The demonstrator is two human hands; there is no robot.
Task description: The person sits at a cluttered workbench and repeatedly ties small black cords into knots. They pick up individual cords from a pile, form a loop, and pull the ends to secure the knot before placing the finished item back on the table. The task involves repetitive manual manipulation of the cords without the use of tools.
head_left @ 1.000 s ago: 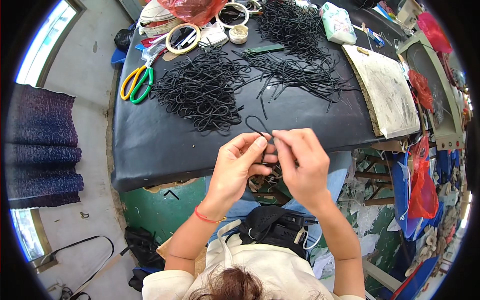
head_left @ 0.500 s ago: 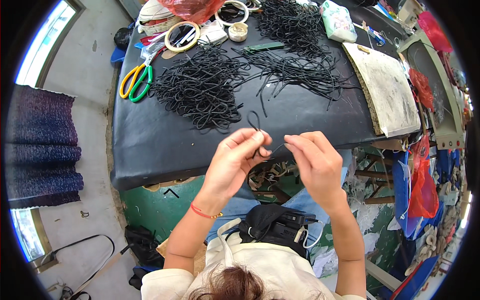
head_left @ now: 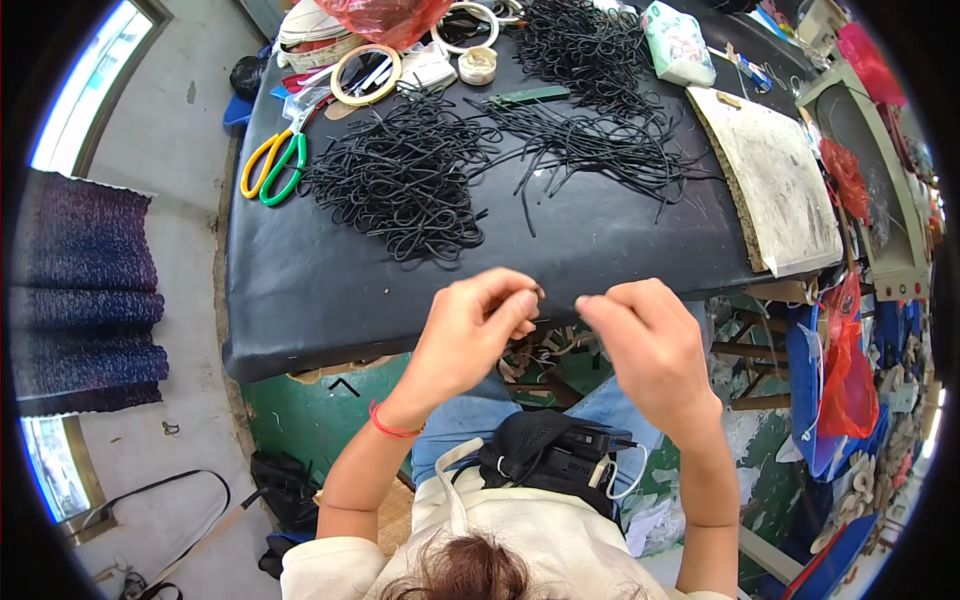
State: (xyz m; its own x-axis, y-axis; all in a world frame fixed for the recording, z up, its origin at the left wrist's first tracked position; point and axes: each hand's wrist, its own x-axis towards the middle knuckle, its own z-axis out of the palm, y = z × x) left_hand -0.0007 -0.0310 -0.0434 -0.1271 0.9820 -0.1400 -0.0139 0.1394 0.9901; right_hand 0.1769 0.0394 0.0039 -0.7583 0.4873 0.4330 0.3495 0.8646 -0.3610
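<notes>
My left hand [head_left: 478,325] is closed in a pinch at the table's near edge, and a small dark bit of black cord [head_left: 540,292] shows at its fingertips. Most of that cord is hidden by the fingers or lost against the dark tabletop. A short gap to the right, my right hand [head_left: 648,345] is also pinched, with a dark cord end just showing at its thumb and forefinger. Beyond my hands lies a heap of looped black cords [head_left: 400,180]. To its right, straighter black cords [head_left: 600,150] are spread out.
Scissors with yellow and green handles [head_left: 275,165] lie at the table's left. Behind the heap are tape rolls [head_left: 365,75] and a small round tub [head_left: 477,66]. A worn pale board [head_left: 770,185] rests at the right, beside a tissue pack [head_left: 678,45]. More cords [head_left: 580,50] lie farther back.
The cord loop that stood up above my left fingers no longer shows. My right hand has turned and shifted slightly right and nearer, so the gap between the hands is a little wider.
</notes>
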